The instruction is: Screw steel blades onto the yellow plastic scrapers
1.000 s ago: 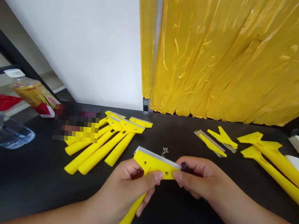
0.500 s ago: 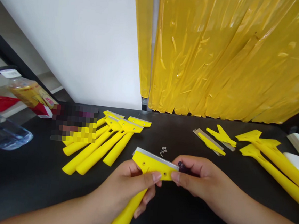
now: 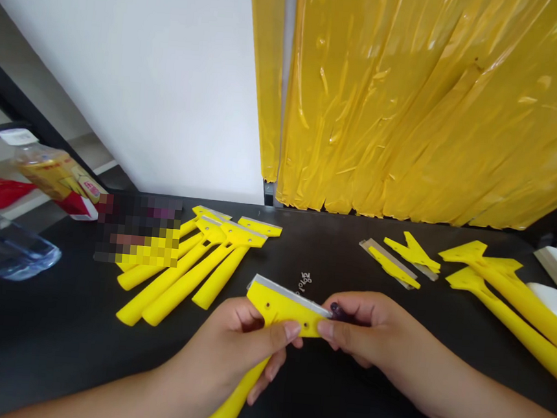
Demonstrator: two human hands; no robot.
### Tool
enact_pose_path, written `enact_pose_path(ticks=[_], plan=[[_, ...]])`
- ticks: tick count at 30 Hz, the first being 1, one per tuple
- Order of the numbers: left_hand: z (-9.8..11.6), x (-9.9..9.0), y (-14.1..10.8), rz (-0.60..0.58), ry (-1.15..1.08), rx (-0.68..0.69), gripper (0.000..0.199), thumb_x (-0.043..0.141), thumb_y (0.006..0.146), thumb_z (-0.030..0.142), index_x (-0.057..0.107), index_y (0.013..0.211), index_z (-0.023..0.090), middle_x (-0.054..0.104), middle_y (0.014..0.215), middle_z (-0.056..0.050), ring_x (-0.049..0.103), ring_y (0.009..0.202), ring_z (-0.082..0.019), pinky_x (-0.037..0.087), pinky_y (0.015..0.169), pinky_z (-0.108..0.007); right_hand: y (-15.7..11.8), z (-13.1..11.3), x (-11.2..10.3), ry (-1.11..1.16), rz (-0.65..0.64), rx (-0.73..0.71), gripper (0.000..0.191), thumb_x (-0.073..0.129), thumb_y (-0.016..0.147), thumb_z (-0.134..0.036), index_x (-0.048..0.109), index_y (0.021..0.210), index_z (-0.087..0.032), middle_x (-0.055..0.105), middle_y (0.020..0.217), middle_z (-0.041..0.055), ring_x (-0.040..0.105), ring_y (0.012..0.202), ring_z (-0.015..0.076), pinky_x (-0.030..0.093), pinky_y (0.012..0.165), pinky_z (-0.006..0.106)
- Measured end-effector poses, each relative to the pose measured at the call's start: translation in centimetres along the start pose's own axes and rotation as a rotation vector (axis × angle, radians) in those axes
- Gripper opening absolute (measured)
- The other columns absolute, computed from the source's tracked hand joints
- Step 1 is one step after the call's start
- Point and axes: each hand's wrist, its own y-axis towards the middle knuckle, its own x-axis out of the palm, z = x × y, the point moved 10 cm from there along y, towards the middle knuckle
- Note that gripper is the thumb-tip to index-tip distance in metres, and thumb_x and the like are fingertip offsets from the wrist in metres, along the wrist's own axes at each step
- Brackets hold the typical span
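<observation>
Head view, taken from the worker's position at a black workbench (image 3: 341, 383): the left hand (image 3: 227, 354) is closed around a yellow plastic scraper with a steel blade (image 3: 282, 307), its fingers wrapped under the flat head and its thumb pressed on the face of the head. The scraper is held just above the bench, its long handle running down toward the lower edge of the view, and its bright blade edge faces away from the worker.

The right hand (image 3: 370, 327) grips the far end of the scraper head between thumb and fingers. A small dark object (image 3: 338, 312) shows at those fingers, too small to identify. Two holes are visible in the scraper head.

Tiny metal screws (image 3: 304, 281) lie on the bench just beyond the blade. To the left is a group of similar yellow scrapers (image 3: 168, 297), partly pixelated by a blurred patch (image 3: 137, 229). To the right lie loose yellow plastic pieces (image 3: 414, 253) beside a steel strip (image 3: 381, 256), with two larger yellow scrapers (image 3: 509, 301) further along.

Further left are a clear plastic tray (image 3: 2, 246) and a bottle with a yellow label (image 3: 50, 173) — beyond the bench, a yellow plastic strip curtain (image 3: 390, 102) hangs beside a white wall (image 3: 148, 80).
</observation>
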Motion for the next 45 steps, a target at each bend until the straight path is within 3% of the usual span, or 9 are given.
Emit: enact_pose_path(ticks=[6,13,25,28,33,36,39,45], plan=[[-0.5,0.0,0.0,-0.027,-0.086,-0.079,0.030,0.074,0.091,0.043,0.069,0.083,0.015,0.054,0.056,0.003,0.043,0.040,-0.006,0.033,0.041,-0.018,0.2,0.3,-0.4,-0.128,0.002,0.005,0.036,0.075,0.089,-0.052,0.071,0.089,-0.017,0.053,0.076,-0.0038,0.037,0.070,0.0130,0.028,0.062,0.026],[-0.5,0.5,-0.2,-0.078,-0.176,-0.126,0.028,0.079,0.088,0.040,0.070,0.083,0.015,0.053,0.066,0.000,0.041,0.056,-0.010,0.033,0.046,-0.019,0.1,-0.1,-0.2,-0.143,-0.011,-0.022,0.033,0.075,0.090,-0.050,0.070,0.084,-0.018,0.051,0.074,-0.0042,0.037,0.071,0.0133,0.028,0.061,0.025],[-0.4,0.2,-0.3,-0.032,0.001,-0.088,0.036,0.066,0.095,0.049,0.068,0.083,0.015,0.052,0.049,0.001,0.039,0.042,-0.008,0.029,0.046,-0.021,0.0,-0.3,-0.4,-0.201,0.008,-0.029,0.033,0.072,0.093,-0.050,0.068,0.082,-0.019,0.051,0.073,-0.0048,0.039,0.069,0.0126,0.031,0.061,0.025],[-0.1,-0.4,-0.1,0.027,0.002,-0.055,0.037,0.065,0.096,0.050,0.067,0.082,0.016,0.051,0.045,0.002,0.036,0.041,-0.008,0.029,0.046,-0.021,-0.5,-2.0,-2.2,-0.300,0.113,-0.118,0.030,0.062,0.100,-0.048,0.074,0.091,-0.022,0.056,0.077,-0.0029,0.048,0.073,0.0145,0.038,0.065,0.026],[0.3,-1.9,0.1,0.149,-0.033,-0.020,0.038,0.070,0.093,0.047,0.060,0.071,0.018,0.043,0.045,0.005,0.035,0.043,-0.008,0.029,0.045,-0.020,-3.6,-7.0,-6.9,-0.604,0.533,-0.505,0.028,0.056,0.105,-0.048,0.076,0.103,-0.029,0.065,0.085,0.0000,0.061,0.081,0.0183,0.046,0.073,0.029],[0.4,-2.3,0.0,0.182,-0.041,-0.017,0.039,0.071,0.093,0.045,0.056,0.067,0.019,0.042,0.043,0.006,0.034,0.042,-0.008,0.029,0.045,-0.020,-4.1,-7.0,-8.8,-0.606,0.671,-0.530,0.028,0.057,0.105,-0.050,0.074,0.100,-0.028,0.070,0.088,0.0005,0.062,0.074,0.0177,0.048,0.068,0.029],[0.8,-2.4,-0.1,0.194,-0.025,0.011,0.040,0.069,0.094,0.045,0.056,0.066,0.019,0.042,0.042,0.005,0.035,0.042,-0.008,0.030,0.046,-0.021,-3.7,-6.3,-9.4,-0.536,0.703,-0.539,0.031,0.056,0.106,-0.050,0.070,0.091,-0.026,0.069,0.083,0.0003,0.065,0.077,0.0178,0.050,0.069,0.028],[0.8,-2.1,-0.2,0.171,-0.027,-0.005,0.042,0.069,0.094,0.049,0.056,0.068,0.018,0.044,0.045,0.005,0.036,0.043,-0.007,0.029,0.046,-0.020,-3.9,-6.6,-6.0,-0.747,0.585,-0.664,0.012,0.062,0.104,-0.032,0.068,0.095,-0.027,0.069,0.080,-0.0023,0.065,0.070,0.0135,0.048,0.065,0.026]])
